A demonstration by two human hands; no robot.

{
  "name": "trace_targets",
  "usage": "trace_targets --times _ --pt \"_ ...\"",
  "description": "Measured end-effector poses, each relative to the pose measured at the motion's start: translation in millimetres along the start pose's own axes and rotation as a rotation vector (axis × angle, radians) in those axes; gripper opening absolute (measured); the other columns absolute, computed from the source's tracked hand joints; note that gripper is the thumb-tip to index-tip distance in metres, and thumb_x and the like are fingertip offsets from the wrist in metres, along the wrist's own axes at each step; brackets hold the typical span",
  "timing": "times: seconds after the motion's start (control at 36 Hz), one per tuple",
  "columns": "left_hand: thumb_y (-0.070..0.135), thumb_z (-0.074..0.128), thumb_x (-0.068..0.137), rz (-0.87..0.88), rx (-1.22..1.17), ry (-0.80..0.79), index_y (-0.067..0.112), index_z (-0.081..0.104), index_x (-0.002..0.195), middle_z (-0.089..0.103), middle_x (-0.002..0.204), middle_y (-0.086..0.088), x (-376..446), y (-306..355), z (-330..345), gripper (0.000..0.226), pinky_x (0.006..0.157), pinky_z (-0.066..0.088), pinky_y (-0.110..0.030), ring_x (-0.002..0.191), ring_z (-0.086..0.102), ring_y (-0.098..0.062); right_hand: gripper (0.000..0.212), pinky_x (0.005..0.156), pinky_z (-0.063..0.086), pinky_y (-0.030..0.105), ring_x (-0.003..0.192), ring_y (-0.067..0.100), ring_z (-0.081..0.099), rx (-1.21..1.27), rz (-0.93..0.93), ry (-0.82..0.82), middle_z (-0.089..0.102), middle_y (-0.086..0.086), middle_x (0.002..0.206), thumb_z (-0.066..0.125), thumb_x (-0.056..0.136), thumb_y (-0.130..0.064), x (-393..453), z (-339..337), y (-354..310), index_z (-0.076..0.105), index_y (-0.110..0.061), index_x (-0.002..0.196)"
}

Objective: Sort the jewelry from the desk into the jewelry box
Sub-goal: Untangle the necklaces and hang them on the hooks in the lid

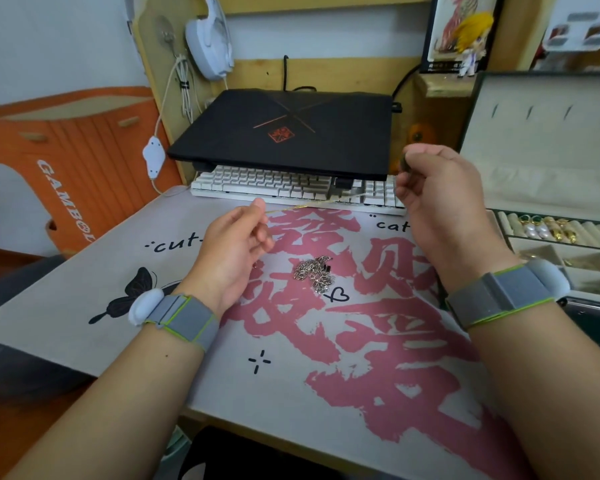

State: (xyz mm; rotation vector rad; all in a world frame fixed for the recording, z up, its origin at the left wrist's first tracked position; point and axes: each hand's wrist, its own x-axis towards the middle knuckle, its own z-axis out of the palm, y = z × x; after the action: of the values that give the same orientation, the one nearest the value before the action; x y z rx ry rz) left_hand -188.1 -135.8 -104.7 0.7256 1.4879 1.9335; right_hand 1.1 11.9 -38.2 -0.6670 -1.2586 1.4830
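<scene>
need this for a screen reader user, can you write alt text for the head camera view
Two hands stretch a thin gold chain above a desk mat, the left hand and right hand each pinching an end. A heap of silver jewelry lies on the mat, and an open jewelry box stands at the right.

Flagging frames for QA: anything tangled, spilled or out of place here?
One thing: a silver chain lies bunched in a heap on the desk mat, not laid out. The thin gold chain is stretched between the left hand and right hand. The jewelry box stands open, nothing spilled.
</scene>
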Motion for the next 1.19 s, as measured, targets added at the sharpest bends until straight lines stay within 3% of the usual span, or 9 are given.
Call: trace_targets --times 0.19,0.31,0.42,0.64,0.86,0.94,1.03,1.11,1.19 --pt "0.035 0.058 0.104 -0.037 -0.064 -0.015 0.016 0.06 0.083 0.048 0.063 0.001 1.2 -0.1 -2.0 0.028 0.079 0.051 -0.033 0.06 0.054 -0.014 0.013 0.064 0.04 0.036 0.068 0.02 0.044 -0.422 0.172 -0.14 0.051 0.01 0.076 0.058 0.095 -0.011 -12.4 3.1 25.5 0.066 0.0 0.095" --pt "0.034 0.058 0.103 -0.03 -0.056 -0.049 0.018 0.059 0.079 0.048 0.066 0.001 0.7 0.9 -0.1 0.029 0.08 0.051 -0.033 0.064 0.053 -0.014 0.005 0.06 0.035 0.034 0.064 0.022 0.04 -0.579 0.278 -0.189 0.049 0.011 0.074 0.062 0.091 -0.011 -14.6 0.8 35.9 0.065 -0.01 0.087" --pt "0.036 0.055 0.103 -0.068 -0.136 -0.141 0.019 0.056 0.076 0.052 0.073 0.001 -0.1 12.4 5.4 0.032 0.083 0.049 -0.032 0.072 0.053 -0.014 0.02 0.062 0.038 0.036 0.062 0.022 0.047 -0.622 0.355 -0.201 0.053 0.011 0.069 0.061 0.089 -0.006 -12.6 -3.5 44.7 0.067 0.012 0.097" --pt "0.032 0.054 0.106 -0.001 0.43 -0.467 0.015 0.054 0.079 0.048 0.068 0.0 13.2 105.4 64.2 0.032 0.06 0.04 -0.026 0.061 0.044 -0.013 0.013 0.062 0.048 0.035 0.056 0.022 0.054 -0.725 0.371 -0.285 0.062 0.01 0.064 0.059 0.091 -0.009 -15.4 -0.7 40.3 0.065 -0.005 0.081" --pt "0.032 0.062 0.101 0.139 0.849 -0.632 0.013 0.067 0.086 0.054 0.063 0.005 18.3 163.6 131.4 0.026 0.059 0.037 -0.025 0.058 0.045 -0.01 0.017 0.046 0.042 0.025 0.051 0.018 0.056 -0.616 0.34 -0.243 0.066 0.011 0.073 0.059 0.095 -0.014 -17.1 -7.5 15.5 0.07 -0.003 0.088" --pt "0.031 0.066 0.099 0.2 0.909 -0.674 0.012 0.07 0.086 0.056 0.063 0.005 10.6 183.6 155.9 0.023 0.053 0.035 -0.022 0.053 0.044 -0.008 0.026 0.065 0.05 0.031 0.064 0.017 0.06 -0.466 0.158 -0.174 0.066 0.002 0.075 0.055 0.097 -0.022 -15.1 -14.1 -19.7 0.068 -0.015 0.076" --pt "0.028 0.07 0.096 0.269 0.917 -0.698 0.014 0.069 0.079 0.057 0.061 0.004 7.9 202.3 181.1 0.022 0.05 0.035 -0.022 0.049 0.043 -0.007 0.029 0.1 0.052 0.038 0.098 0.023 0.072 -0.023 0.114 -0.25 0.077 0.006 0.094 0.048 0.105 -0.026 -3.8 -22.1 -66.4 0.072 -0.012 0.099" --pt "0.027 0.07 0.096 0.319 0.926 -0.72 0.018 0.065 0.071 0.055 0.057 0.006 7.1 217.7 209.2 0.028 0.048 0.033 -0.021 0.047 0.042 -0.005 0.036 0.102 0.049 0.041 0.093 0.023 0.071 0.198 0.098 -0.42 0.073 0.012 0.091 0.047 0.106 -0.037 12.1 -40.0 -107.8 0.07 -0.009 0.103" --pt "0.029 0.069 0.097 0.333 0.912 -0.717 0.017 0.062 0.072 0.053 0.057 0.006 12.8 222.3 222.2 0.029 0.049 0.031 -0.021 0.049 0.042 -0.005 0.024 0.102 0.047 0.043 0.084 0.021 0.066 0.156 0.064 -0.505 0.067 0.011 0.086 0.053 0.104 -0.024 19.3 -53.0 -126.5 0.069 -0.007 0.101"
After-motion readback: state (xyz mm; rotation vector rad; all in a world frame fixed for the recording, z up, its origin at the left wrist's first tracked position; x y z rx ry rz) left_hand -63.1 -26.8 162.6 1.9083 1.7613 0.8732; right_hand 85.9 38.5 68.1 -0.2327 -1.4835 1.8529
